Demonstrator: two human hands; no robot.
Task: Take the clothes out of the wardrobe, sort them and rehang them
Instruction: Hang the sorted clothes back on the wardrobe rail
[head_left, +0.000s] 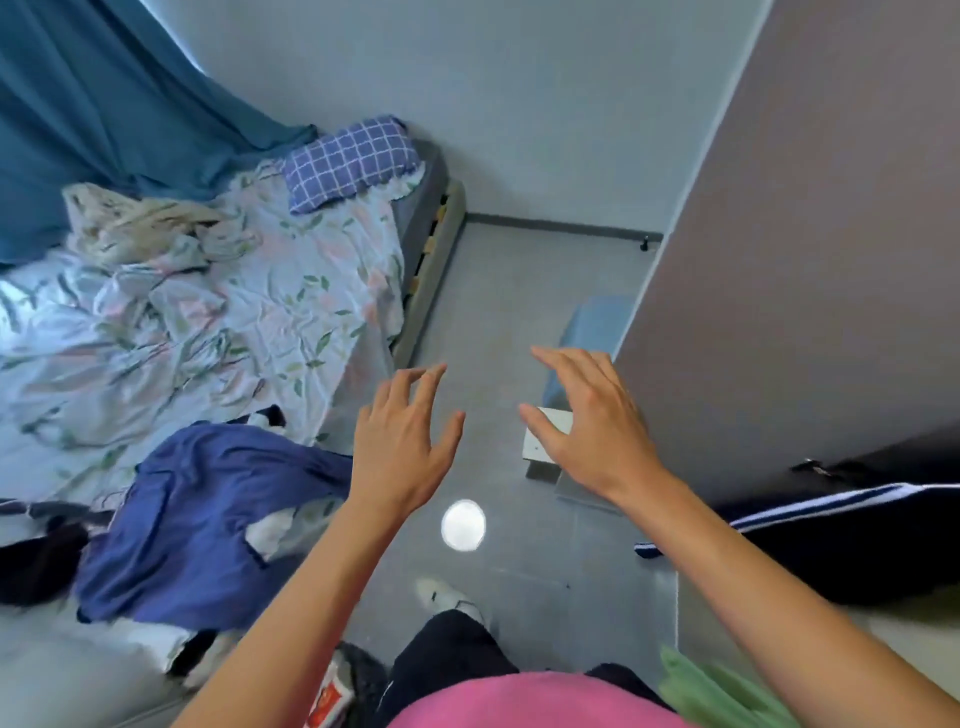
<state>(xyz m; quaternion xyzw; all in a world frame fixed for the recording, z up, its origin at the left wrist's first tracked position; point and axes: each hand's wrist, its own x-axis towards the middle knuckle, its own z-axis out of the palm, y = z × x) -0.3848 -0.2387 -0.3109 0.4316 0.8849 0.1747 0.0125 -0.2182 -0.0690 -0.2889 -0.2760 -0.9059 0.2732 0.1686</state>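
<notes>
Head view looks down between a bed (218, 322) on the left and a wardrobe door (810, 270) on the right. Both hands hang over bare floor and hold nothing: the left hand (402, 449) has its fingers loosely spread with the tips bent a little, and the right hand (592, 421) is spread wide, palm down. Clothes lie in two places. A blue garment (208, 525) is draped over the near edge of the bed, on top of darker and white pieces, and a dark striped garment (852, 535) spills from the wardrobe's lower right. Both look soft, light and limp (neither would keep any shape when lifted), so I judge a pinch at the shoulders or collar better than a grab at the middle, which would let the rest trail and snag. No hanger is in view
</notes>
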